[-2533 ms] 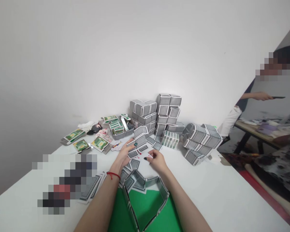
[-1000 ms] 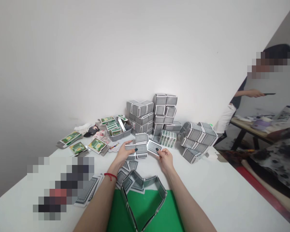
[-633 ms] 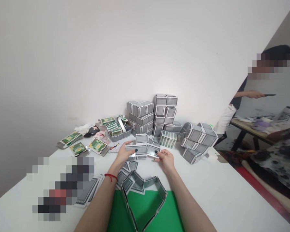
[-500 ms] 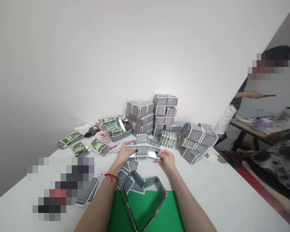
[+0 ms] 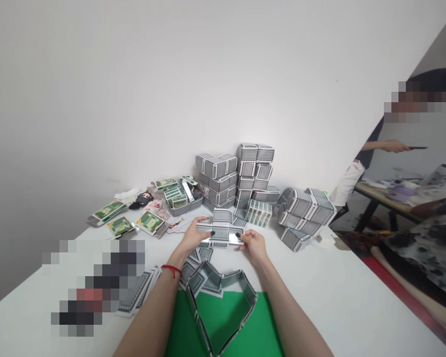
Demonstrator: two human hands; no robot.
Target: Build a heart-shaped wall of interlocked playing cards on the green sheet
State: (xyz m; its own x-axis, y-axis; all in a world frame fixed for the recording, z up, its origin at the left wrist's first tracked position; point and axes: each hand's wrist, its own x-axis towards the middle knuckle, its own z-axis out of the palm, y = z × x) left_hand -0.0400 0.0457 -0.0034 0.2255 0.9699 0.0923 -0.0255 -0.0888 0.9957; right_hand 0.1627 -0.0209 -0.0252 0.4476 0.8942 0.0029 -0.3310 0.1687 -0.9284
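Observation:
A strip of joined grey-backed playing cards (image 5: pixel 220 234) is stretched between my two hands above the table. My left hand (image 5: pixel 193 238) pinches its left end, thumb on the front face. At the right end, my right hand (image 5: pixel 253 243) grips it between thumb and fingers. Behind and below the strip, more grey cards (image 5: pixel 223 216) stick out, partly hidden by it. Closer to me, a heart-shaped ring of linked cards (image 5: pixel 250 292) stands on a green sheet (image 5: pixel 263 327). Loose cards (image 5: pixel 212 287) lie at its far left side.
Folded-card blocks (image 5: pixel 217 181) are stacked against the wall, with another stack (image 5: pixel 308 218) at the right. Green card boxes (image 5: pixel 150 223) lie at the left, near fanned cards (image 5: pixel 134 295). A person's hand (image 5: pixel 396 146) holds a dark object beyond the table.
The right end of the strip has swung inward and shows less of its face, with my right hand slightly further left. My left hand keeps its grip.

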